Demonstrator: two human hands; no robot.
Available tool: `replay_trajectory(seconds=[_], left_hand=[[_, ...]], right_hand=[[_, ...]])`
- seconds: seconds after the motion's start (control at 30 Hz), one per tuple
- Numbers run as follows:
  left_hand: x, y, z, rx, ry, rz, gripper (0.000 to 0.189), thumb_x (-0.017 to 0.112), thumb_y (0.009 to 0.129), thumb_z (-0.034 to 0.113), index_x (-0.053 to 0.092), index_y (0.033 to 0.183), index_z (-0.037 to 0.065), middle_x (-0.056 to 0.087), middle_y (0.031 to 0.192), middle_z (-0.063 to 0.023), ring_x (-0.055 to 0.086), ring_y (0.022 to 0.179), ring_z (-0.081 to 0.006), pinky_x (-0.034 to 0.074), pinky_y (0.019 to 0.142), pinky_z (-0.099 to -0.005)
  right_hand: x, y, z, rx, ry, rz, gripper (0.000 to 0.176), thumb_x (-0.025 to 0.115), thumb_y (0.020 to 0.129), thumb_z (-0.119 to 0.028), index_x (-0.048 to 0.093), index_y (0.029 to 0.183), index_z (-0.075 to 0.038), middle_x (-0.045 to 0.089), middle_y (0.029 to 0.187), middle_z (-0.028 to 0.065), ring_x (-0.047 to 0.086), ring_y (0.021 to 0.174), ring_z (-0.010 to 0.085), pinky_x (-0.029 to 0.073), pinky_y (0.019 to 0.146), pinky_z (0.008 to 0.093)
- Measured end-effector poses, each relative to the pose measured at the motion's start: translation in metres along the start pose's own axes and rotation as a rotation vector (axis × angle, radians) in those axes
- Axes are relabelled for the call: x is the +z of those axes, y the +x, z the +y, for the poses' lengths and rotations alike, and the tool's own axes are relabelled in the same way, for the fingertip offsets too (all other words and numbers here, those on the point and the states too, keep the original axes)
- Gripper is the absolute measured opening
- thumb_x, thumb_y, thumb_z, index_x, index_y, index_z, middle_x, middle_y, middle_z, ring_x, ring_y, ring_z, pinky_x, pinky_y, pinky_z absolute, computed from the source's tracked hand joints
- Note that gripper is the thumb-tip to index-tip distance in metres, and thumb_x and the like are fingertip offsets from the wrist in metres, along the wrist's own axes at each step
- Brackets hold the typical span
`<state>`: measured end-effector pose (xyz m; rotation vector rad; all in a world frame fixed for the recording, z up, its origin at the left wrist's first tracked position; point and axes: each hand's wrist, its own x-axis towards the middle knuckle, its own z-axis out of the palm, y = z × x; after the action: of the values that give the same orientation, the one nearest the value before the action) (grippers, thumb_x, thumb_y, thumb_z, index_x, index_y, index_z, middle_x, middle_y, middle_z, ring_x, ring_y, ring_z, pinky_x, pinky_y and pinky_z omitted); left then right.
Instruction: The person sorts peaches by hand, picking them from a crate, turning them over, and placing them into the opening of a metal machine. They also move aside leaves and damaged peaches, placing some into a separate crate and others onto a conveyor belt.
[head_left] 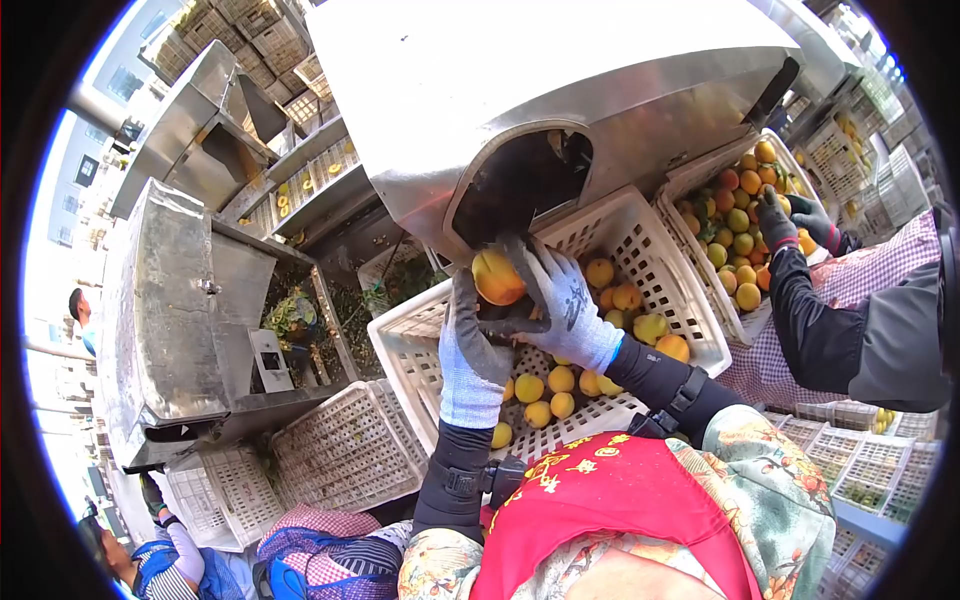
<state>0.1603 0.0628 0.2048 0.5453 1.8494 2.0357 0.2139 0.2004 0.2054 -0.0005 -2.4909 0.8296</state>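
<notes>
A large orange-yellow peach [497, 278] is held up in front of the machine's dark oval opening [525, 180]. My left hand [470, 355], in a light-blue and grey work glove, grips its left and lower side. My right hand [565, 305], gloved alike, has its fingers against the peach's right side; some fingertips are hidden. Beneath both hands stands a white slatted plastic crate [690, 290] with several yellow peaches [562, 380] loose on its bottom.
A metal machine housing [600, 60] overhangs the crate's far side. To the right, a co-worker's dark-gloved hands [785, 220] are over another fruit-filled crate [745, 325]. A metal bin [165, 300], more crates [345, 445] and other people [170, 560] are at left.
</notes>
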Motion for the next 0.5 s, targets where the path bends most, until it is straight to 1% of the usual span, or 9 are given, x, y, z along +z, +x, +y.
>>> replay_trajectory(seconds=[0.03, 0.1, 0.17, 0.3, 0.33, 0.4, 0.43, 0.47, 0.5], left_hand=[[0.002, 0.002, 0.0, 0.005, -0.006, -0.005, 0.05, 0.042, 0.099, 0.038, 0.041, 0.136, 0.004, 0.051, 0.13, -0.0156, 0.051, 0.118, -0.0266, 0.043, 0.101, -0.0446], [0.006, 0.006, 0.01, -0.417, -0.792, 0.067, 0.056, 0.043, 0.097, 0.047, 0.045, 0.134, 0.005, 0.051, 0.131, -0.0135, 0.052, 0.118, -0.0256, 0.042, 0.101, -0.0438], [0.004, 0.01, 0.0, -0.386, -0.727, 0.064, 0.061, 0.045, 0.094, 0.052, 0.047, 0.133, 0.005, 0.051, 0.13, -0.0123, 0.053, 0.115, -0.0233, 0.042, 0.097, -0.0418], [-0.011, 0.012, -0.04, -0.441, -0.539, 0.289, 0.051, 0.05, 0.095, 0.044, 0.053, 0.128, 0.006, 0.058, 0.119, -0.0105, 0.058, 0.097, -0.0146, 0.045, 0.083, -0.0298], [-0.021, 0.013, -0.064, -0.404, -0.331, 0.304, 0.049, 0.051, 0.095, 0.041, 0.053, 0.127, 0.004, 0.059, 0.117, -0.0113, 0.058, 0.097, -0.0148, 0.045, 0.083, -0.0287], [-0.04, 0.005, -0.131, -0.394, 0.019, 0.287, 0.049, 0.055, 0.092, 0.038, 0.055, 0.124, 0.002, 0.059, 0.118, -0.0136, 0.058, 0.1, -0.0178, 0.045, 0.087, -0.0289], [-0.047, 0.002, -0.168, -0.407, 0.161, 0.251, 0.05, 0.057, 0.089, 0.038, 0.056, 0.124, 0.003, 0.058, 0.121, -0.0151, 0.059, 0.104, -0.0206, 0.045, 0.089, -0.0303], [-0.051, -0.002, -0.191, -0.478, 0.516, 0.165, 0.055, 0.061, 0.085, 0.041, 0.054, 0.126, 0.006, 0.056, 0.125, -0.0172, 0.055, 0.111, -0.0253, 0.043, 0.094, -0.0343], [-0.052, 0.0, -0.205, -0.524, 0.868, 0.072, 0.061, 0.064, 0.081, 0.043, 0.053, 0.129, 0.008, 0.053, 0.129, -0.0193, 0.052, 0.118, -0.03, 0.04, 0.098, -0.0383]], right_hand=[[0.002, 0.004, 0.003, -0.001, -0.009, 0.003, 0.098, 0.08, 0.063, -0.031, 0.029, 0.143, -0.005, 0.047, 0.129, 0.0203, 0.046, 0.114, 0.0384, 0.032, 0.101, 0.0466], [0.006, 0.01, 0.014, 0.134, 0.084, 0.076, 0.098, 0.08, 0.062, -0.031, 0.03, 0.142, -0.004, 0.047, 0.128, 0.0207, 0.046, 0.114, 0.0392, 0.033, 0.1, 0.0456], [0.008, 0.014, 0.018, 0.118, -0.003, 0.064, 0.097, 0.08, 0.062, -0.034, 0.033, 0.14, -0.003, 0.048, 0.127, 0.0213, 0.046, 0.114, 0.0381, 0.031, 0.101, 0.0463], [0.022, 0.027, 0.027, 0.139, -0.26, 0.111, 0.092, 0.077, 0.064, -0.041, 0.036, 0.137, -0.001, 0.048, 0.129, 0.0192, 0.045, 0.116, 0.0358, 0.027, 0.105, 0.0501], [0.024, 0.037, 0.029, 0.191, -0.308, 0.07, 0.092, 0.076, 0.065, -0.042, 0.036, 0.137, -0.001, 0.046, 0.131, 0.0188, 0.044, 0.117, 0.0358, 0.027, 0.104, 0.0509], [0.043, 0.068, 0.057, 0.026, -0.41, 0.212, 0.09, 0.074, 0.067, -0.042, 0.036, 0.137, -0.001, 0.045, 0.133, 0.0179, 0.043, 0.119, 0.036, 0.028, 0.103, 0.0534], [0.059, 0.081, 0.076, -0.025, -0.299, 0.294, 0.086, 0.072, 0.071, -0.039, 0.034, 0.139, -0.002, 0.044, 0.135, 0.0173, 0.042, 0.121, 0.036, 0.03, 0.102, 0.0526], [0.04, 0.095, 0.058, 0.107, -0.23, 0.139, 0.079, 0.071, 0.073, -0.034, 0.038, 0.137, -0.003, 0.045, 0.133, 0.0189, 0.043, 0.12, 0.0369, 0.032, 0.102, 0.0487], [0.035, 0.095, 0.059, 0.112, -0.229, 0.121, 0.079, 0.071, 0.073, -0.034, 0.038, 0.137, -0.003, 0.045, 0.133, 0.0189, 0.043, 0.12, 0.0369, 0.032, 0.102, 0.0487]])
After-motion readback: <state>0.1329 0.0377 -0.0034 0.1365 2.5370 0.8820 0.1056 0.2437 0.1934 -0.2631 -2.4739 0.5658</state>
